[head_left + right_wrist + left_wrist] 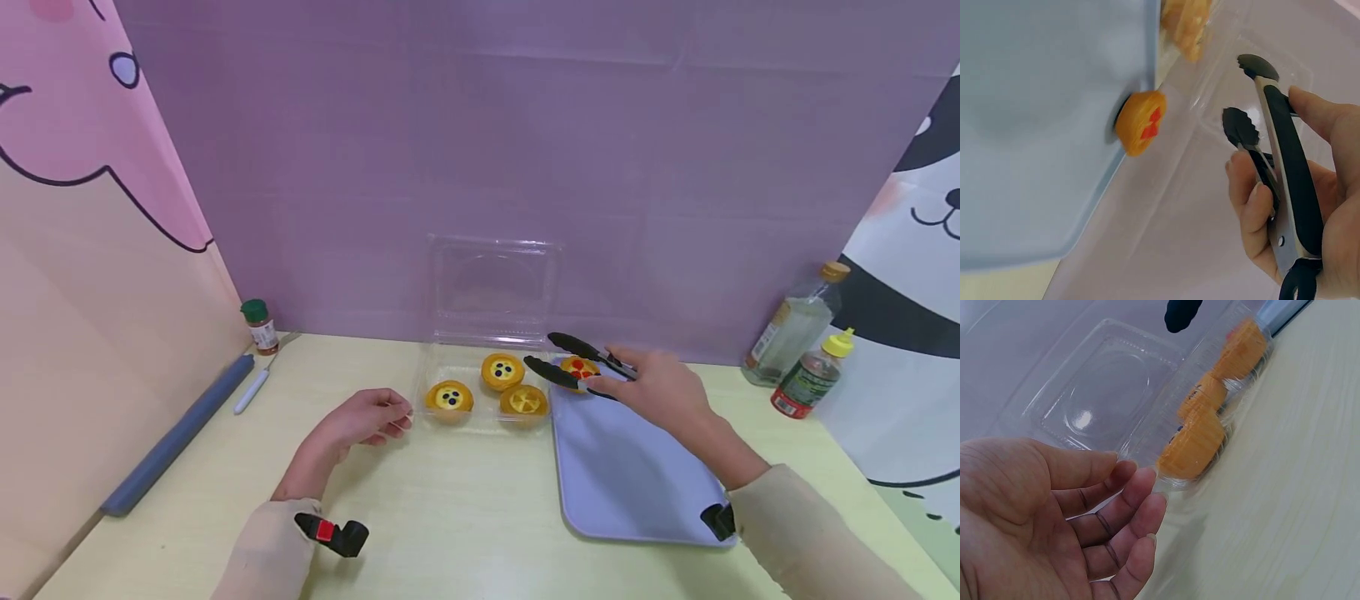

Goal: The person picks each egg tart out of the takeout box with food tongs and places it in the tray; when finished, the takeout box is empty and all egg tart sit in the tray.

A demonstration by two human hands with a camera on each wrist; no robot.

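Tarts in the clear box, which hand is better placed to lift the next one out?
Probably the right hand: it grips the tongs, open beside the box's tarts. The left hand holds nothing, fingers at the clear box edge.

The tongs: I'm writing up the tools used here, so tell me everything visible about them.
The tongs have black, scalloped tips, black grip strips and bare metal arms joined by a rivet near the handle end. The right hand grips them around the arms, with the tips spread apart and holding nothing. They point left, raised over the far corner of the lilac tray, just above the red-topped tart sitting there.
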